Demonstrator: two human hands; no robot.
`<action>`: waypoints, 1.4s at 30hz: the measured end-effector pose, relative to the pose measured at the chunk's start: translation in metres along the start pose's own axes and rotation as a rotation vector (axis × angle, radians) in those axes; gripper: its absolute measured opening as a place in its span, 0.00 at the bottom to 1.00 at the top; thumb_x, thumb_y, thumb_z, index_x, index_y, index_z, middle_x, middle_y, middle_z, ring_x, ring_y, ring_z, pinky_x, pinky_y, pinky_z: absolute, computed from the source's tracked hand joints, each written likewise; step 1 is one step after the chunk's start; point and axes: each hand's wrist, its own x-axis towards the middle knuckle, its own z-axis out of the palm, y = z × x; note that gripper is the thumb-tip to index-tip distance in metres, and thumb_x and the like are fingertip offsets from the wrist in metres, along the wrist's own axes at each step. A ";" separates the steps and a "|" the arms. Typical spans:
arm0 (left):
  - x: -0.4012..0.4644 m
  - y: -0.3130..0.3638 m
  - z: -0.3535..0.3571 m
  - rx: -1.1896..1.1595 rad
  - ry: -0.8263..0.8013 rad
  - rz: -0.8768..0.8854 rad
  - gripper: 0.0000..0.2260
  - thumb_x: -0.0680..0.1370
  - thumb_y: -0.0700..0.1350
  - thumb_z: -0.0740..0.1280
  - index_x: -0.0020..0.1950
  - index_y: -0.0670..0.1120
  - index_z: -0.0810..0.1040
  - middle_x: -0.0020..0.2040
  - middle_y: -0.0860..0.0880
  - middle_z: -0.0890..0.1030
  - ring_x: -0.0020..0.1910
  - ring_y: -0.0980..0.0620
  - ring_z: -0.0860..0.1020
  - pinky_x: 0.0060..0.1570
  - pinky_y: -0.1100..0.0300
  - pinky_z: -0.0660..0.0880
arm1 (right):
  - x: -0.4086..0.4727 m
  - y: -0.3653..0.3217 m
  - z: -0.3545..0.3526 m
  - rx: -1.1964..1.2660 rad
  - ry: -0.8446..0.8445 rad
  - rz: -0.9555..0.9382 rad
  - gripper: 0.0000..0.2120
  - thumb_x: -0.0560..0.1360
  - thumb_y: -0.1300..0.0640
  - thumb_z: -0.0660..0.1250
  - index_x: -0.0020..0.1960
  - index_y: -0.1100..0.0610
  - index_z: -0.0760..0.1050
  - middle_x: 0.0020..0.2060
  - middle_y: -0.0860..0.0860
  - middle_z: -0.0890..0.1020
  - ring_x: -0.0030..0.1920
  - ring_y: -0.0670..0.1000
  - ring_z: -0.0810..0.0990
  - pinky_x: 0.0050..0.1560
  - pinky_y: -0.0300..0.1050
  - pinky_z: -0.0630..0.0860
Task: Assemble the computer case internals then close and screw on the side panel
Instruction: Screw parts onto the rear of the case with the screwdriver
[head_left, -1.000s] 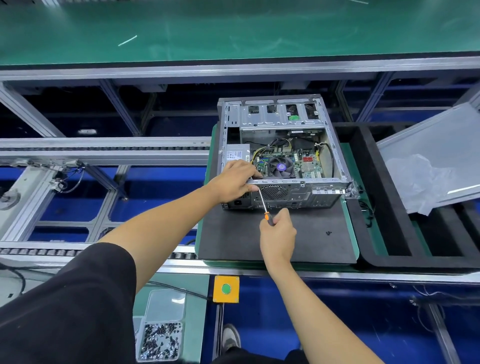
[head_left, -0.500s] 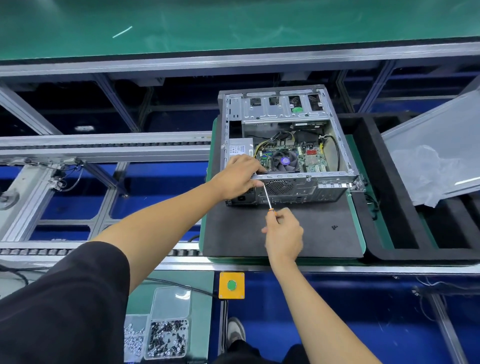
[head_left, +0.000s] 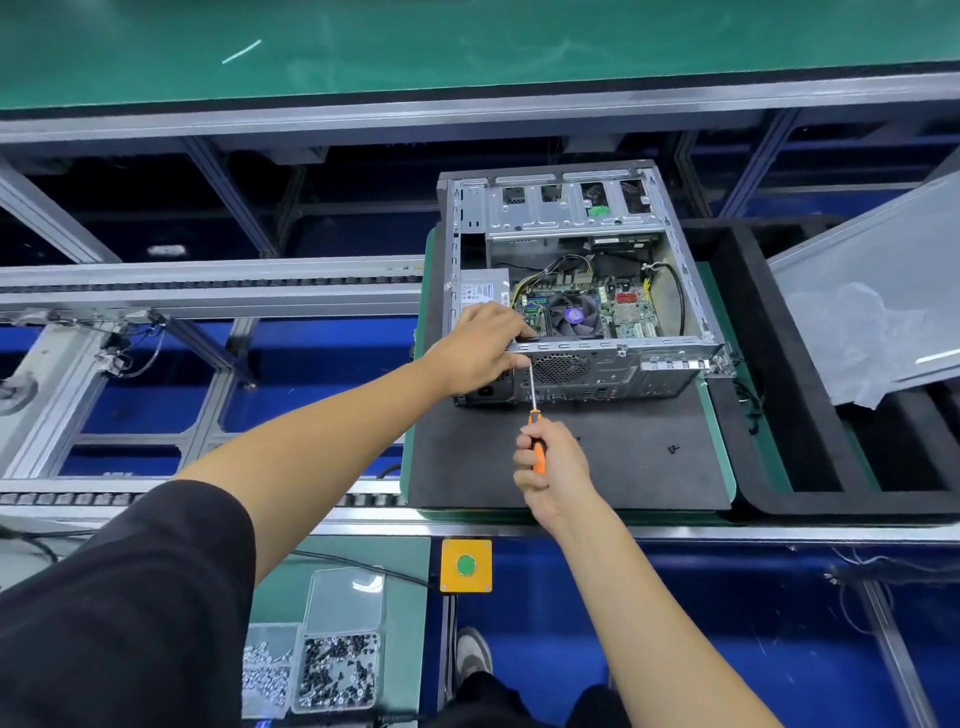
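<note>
An open grey computer case (head_left: 670, 358) lies on a black foam mat (head_left: 623, 467), its motherboard and purple-centred fan (head_left: 574, 318) exposed. My left hand (head_left: 480, 348) grips the case's near top rail at the left rear corner, over the power supply. My right hand (head_left: 553, 467) is closed around an orange-handled screwdriver (head_left: 535, 415). Its shaft points up and its tip touches the case's rear face just under my left fingers. The grey side panel (head_left: 883, 280) leans at the right, off the case.
A loose black screw (head_left: 674, 449) lies on the mat. Clear bins of screws (head_left: 337, 670) sit at the bottom left beside a yellow box with a green button (head_left: 466, 565). A black foam tray (head_left: 810, 467) borders the mat on the right. Conveyor rails run to the left.
The screwdriver tip stays at the same spot on the case's rear face while my right hand shifts slightly on the handle. My left hand keeps its grip.
</note>
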 end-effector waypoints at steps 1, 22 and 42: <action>0.000 0.000 0.000 -0.004 0.003 -0.002 0.18 0.80 0.54 0.68 0.67 0.48 0.76 0.62 0.52 0.78 0.69 0.50 0.68 0.71 0.54 0.57 | -0.001 0.000 0.000 -0.171 0.094 -0.139 0.08 0.79 0.64 0.63 0.42 0.57 0.69 0.33 0.55 0.84 0.23 0.47 0.74 0.18 0.36 0.60; 0.000 0.001 -0.002 -0.028 -0.013 -0.008 0.17 0.80 0.54 0.68 0.66 0.48 0.76 0.62 0.51 0.79 0.69 0.48 0.69 0.71 0.54 0.56 | -0.004 -0.002 0.015 0.219 -0.054 0.099 0.10 0.79 0.63 0.58 0.40 0.55 0.66 0.24 0.46 0.69 0.18 0.44 0.62 0.15 0.37 0.55; -0.001 0.002 -0.005 -0.043 -0.012 -0.009 0.17 0.80 0.52 0.69 0.66 0.48 0.76 0.59 0.52 0.79 0.67 0.49 0.69 0.70 0.54 0.57 | -0.004 0.002 0.011 0.179 -0.030 0.048 0.10 0.79 0.64 0.60 0.40 0.55 0.66 0.25 0.49 0.71 0.19 0.43 0.64 0.14 0.35 0.54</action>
